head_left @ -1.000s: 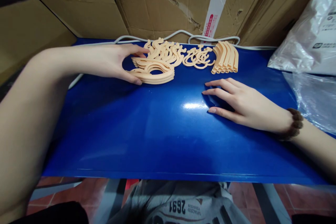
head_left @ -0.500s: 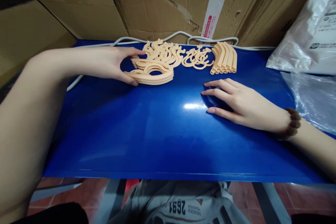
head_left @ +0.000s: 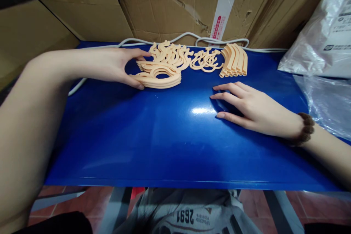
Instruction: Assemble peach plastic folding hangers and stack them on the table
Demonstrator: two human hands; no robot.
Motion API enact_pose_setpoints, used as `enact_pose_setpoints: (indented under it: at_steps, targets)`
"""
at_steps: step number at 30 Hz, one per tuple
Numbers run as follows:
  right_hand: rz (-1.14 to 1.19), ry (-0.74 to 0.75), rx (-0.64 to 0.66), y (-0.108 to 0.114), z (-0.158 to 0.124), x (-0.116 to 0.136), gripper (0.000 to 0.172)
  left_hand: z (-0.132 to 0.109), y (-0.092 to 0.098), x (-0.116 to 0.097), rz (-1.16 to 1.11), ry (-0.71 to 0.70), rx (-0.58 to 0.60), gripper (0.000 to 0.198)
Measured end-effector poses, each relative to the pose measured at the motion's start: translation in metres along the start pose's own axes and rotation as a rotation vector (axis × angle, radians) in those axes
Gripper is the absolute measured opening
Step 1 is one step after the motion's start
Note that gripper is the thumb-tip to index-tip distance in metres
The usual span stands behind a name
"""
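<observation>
My left hand (head_left: 116, 65) is at the left end of a stack of curved beige plastic pieces (head_left: 164, 82), thumb and fingers spread apart. The thumb touches the stack's near left end, and the fingertips reach toward its far side. Behind the stack lies a pile of S-shaped beige pieces (head_left: 171, 55). To the right of them are several loose beige hooks (head_left: 207, 60), then a neat row of beige curved tubular arms (head_left: 234, 60). My right hand (head_left: 241, 106) rests on the blue tabletop (head_left: 170, 135), fingers apart and holding nothing, just in front of that row.
Cardboard boxes (head_left: 170, 7) stand along the back edge. A white cable (head_left: 189, 34) runs in front of them. At the right lies a clear plastic bag (head_left: 318, 40) with printing. The table's front edge (head_left: 192, 184) is close to my lap.
Both hands are almost still. My left hand and forearm have shifted very slightly left; the beige pieces have stayed in place.
</observation>
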State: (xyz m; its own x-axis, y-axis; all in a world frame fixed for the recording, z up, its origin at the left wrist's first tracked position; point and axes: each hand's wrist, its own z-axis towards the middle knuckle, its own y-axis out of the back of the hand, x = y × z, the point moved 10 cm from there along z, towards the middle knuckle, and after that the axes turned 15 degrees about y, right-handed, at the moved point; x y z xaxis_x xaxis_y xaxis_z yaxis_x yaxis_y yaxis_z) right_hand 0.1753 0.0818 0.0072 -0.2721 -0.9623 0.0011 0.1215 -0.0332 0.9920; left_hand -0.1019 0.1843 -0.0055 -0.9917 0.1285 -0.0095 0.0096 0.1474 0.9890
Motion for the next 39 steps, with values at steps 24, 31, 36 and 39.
enact_pose_setpoints:
  at_steps: [24, 31, 36, 39]
  targets:
    - [-0.349, -0.554, -0.329, 0.066, -0.049, -0.073, 0.036, -0.088, -0.013, -0.19, -0.139, -0.554, -0.279, 0.054]
    - [-0.149, -0.741, -0.312, 0.049, -0.063, -0.104, 0.025, -0.082, -0.021, -0.187, -0.142, -0.519, -0.214, 0.054]
    - [-0.068, -0.879, -0.271, 0.044, -0.073, -0.129, 0.03, -0.083, -0.022, -0.189, -0.123, -0.513, -0.228, 0.054]
    - [-0.024, -0.939, -0.236, 0.037, -0.078, -0.149, 0.032, -0.082, -0.024, -0.19, -0.114, -0.51, -0.227, 0.054]
